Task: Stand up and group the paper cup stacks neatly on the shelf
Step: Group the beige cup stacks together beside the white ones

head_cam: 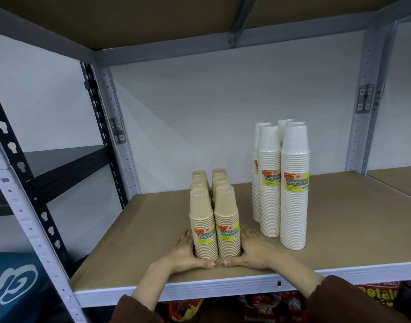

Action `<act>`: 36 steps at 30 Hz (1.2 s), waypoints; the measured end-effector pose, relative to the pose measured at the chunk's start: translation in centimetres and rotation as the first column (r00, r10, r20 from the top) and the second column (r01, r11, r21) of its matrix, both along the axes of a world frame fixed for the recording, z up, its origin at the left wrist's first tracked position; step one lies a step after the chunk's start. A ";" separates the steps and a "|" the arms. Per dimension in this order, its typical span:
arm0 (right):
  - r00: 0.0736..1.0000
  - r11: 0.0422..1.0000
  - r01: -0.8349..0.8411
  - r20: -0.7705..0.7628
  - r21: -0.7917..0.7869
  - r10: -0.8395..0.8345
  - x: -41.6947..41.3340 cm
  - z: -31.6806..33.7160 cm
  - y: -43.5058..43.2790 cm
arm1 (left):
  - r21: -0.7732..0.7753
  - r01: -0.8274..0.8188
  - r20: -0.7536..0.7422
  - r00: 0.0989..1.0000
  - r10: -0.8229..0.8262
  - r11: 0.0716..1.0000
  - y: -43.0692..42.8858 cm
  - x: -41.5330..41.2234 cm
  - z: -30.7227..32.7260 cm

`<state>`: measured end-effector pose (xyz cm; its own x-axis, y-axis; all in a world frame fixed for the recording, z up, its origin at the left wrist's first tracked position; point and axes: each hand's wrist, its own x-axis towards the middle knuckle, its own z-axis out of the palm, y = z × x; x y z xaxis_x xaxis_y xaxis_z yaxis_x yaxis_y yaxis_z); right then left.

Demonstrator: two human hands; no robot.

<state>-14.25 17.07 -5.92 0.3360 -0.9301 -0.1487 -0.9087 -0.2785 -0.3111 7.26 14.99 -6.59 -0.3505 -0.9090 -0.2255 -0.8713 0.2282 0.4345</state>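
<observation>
Both hands cup the base of a cluster of tan cup stacks [213,220] near the front edge of the shelf [339,231]. The left hand [188,252] lies flat against the cluster's left side, the right hand [253,250] flat against its right side, fingers extended and palms pressing inward — an open, bracketing hold rather than a closed grasp. The thumbs nearly meet in front of the two foremost stacks. Between the palms the tan stacks stand upright, bottoms up, packed touching one another in two rows running back from the hands. Beyond the right hand, farther back — a taller group of white cup stacks [286,183] stands upright, apart from the tan cluster.
</observation>
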 end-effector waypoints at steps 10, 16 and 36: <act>0.999 0.998 0.033 -0.014 -0.055 -0.034 -1.7 -0.3 2.5 | -0.167 -0.059 0.041 0.997 0.066 0.984 3.0 1.2 -0.9; 0.999 0.966 0.047 0.013 -0.253 -0.045 -2.9 -1.6 3.7 | -0.416 -0.094 -0.041 0.996 0.084 0.904 5.5 2.4 -1.8; 0.950 0.817 0.310 0.192 -0.486 -0.246 -11.9 -2.5 6.8 | -0.422 0.085 -0.150 0.975 -0.162 0.903 7.8 -13.7 0.8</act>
<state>-26.13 23.86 -8.42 0.0369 -0.9202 0.3898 -0.9381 -0.1663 -0.3039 -6.49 22.83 -5.79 -0.4648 -0.8538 0.2345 -0.7421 0.5201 0.4228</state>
